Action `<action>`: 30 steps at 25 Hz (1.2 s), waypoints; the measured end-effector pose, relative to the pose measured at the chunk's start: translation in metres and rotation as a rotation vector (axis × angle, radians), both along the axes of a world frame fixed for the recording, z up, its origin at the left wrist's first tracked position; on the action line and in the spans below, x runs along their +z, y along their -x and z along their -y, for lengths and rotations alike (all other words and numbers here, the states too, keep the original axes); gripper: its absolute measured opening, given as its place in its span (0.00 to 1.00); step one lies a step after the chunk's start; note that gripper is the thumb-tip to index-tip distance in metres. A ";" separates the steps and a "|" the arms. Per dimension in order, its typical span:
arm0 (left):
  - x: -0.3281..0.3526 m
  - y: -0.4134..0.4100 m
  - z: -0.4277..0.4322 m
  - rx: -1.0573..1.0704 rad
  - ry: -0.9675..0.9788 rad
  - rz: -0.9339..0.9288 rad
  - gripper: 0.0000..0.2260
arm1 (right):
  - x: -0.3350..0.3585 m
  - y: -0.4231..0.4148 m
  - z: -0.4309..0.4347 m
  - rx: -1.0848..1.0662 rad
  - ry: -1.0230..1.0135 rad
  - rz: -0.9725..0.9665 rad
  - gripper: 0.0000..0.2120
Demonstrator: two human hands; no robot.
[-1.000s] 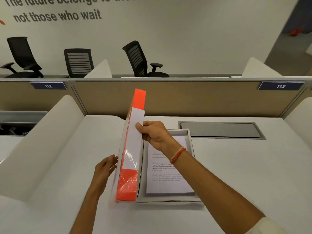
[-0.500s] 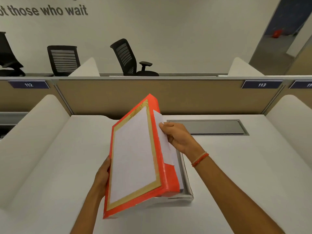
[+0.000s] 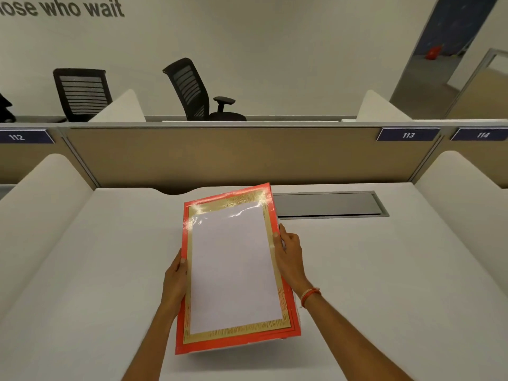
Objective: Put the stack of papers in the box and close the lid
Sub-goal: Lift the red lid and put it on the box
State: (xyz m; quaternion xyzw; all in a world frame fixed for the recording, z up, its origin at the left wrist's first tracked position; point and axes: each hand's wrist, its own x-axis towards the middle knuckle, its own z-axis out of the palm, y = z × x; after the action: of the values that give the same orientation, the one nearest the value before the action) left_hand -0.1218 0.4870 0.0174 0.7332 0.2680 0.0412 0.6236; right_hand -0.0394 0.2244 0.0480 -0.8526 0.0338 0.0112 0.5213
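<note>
The white table (image 3: 357,284) carries the work, with a grey cable hatch (image 3: 327,204) recessed at its far edge beside the lid's far right corner. The orange lid (image 3: 233,268), bordered in gold with a white centre panel, lies nearly flat above the box and covers it from this view; neither the box base nor the stack of papers is visible, so the papers are judged to be inside, beneath the lid. The near edge of the lid casts a shadow on the table and appears raised, which suggests that it is not yet seated. The lid also sits slightly rotated relative to the table edge. The left hand (image 3: 176,279) grips the left long edge of the lid, thumb on top and fingers hidden below. The right hand (image 3: 290,257) grips the right long edge in the same manner, with an orange wristband (image 3: 310,295) at the wrist. Step in hand: seating the lid. Procedure: hold both long edges level, square the lid to the base by feel since the base is hidden, lower all four skirts evenly, then press down along the edges. Caution: a skewed lid may catch on one wall or trap a sheet
</note>
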 end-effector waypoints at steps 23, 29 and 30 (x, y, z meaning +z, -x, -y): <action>-0.016 -0.046 0.009 -0.062 -0.255 -0.040 0.18 | -0.046 -0.036 0.016 0.036 0.093 -0.189 0.21; -0.024 -0.042 0.015 -0.181 -0.814 -0.121 0.28 | -0.051 -0.028 0.006 0.158 0.534 0.090 0.31; -0.023 -0.042 0.017 -0.214 -0.924 -0.073 0.30 | -0.053 -0.026 0.004 0.192 0.588 0.150 0.32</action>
State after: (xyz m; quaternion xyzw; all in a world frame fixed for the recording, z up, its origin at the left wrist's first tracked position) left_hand -0.0794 0.4701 -0.0054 0.9583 0.1663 0.0655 0.2231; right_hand -0.0130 0.2205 -0.0046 -0.9645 -0.0836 -0.0129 0.2502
